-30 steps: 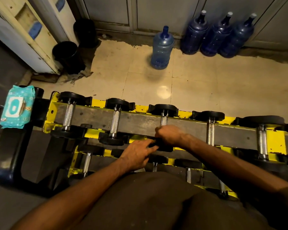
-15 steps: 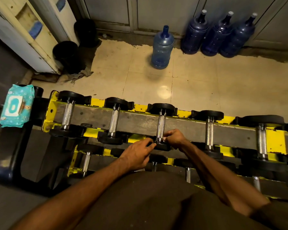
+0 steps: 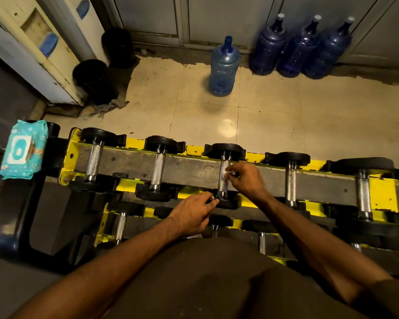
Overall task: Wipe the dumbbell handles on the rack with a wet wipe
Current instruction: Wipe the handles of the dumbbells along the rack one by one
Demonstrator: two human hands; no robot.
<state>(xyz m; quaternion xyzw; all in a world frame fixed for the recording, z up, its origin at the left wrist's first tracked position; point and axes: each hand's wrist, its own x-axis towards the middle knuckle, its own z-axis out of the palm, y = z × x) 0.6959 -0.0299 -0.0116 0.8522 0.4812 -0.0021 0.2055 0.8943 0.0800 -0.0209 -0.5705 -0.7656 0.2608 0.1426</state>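
Observation:
A yellow rack [image 3: 382,194] holds several black dumbbells with silver knurled handles in two tiers. My right hand [image 3: 247,179] pinches a small white wet wipe [image 3: 229,173] against the right side of the third dumbbell's handle [image 3: 223,180], about halfway along it. My left hand [image 3: 191,215] rests with its fingertips on the near black head [image 3: 226,202] of that same dumbbell. The handles of the first dumbbell [image 3: 94,162] and the second dumbbell [image 3: 158,171] lie bare to the left, and a fourth handle [image 3: 290,180] to the right.
A teal pack of wet wipes [image 3: 23,149] lies on a black padded bench [image 3: 14,215] left of the rack. Blue water jugs [image 3: 224,67] stand on the tiled floor beyond, with black bins [image 3: 92,79] at the far left.
My right hand moved from the near end of the third handle up to its middle with the wipe. My left hand stayed on the near head.

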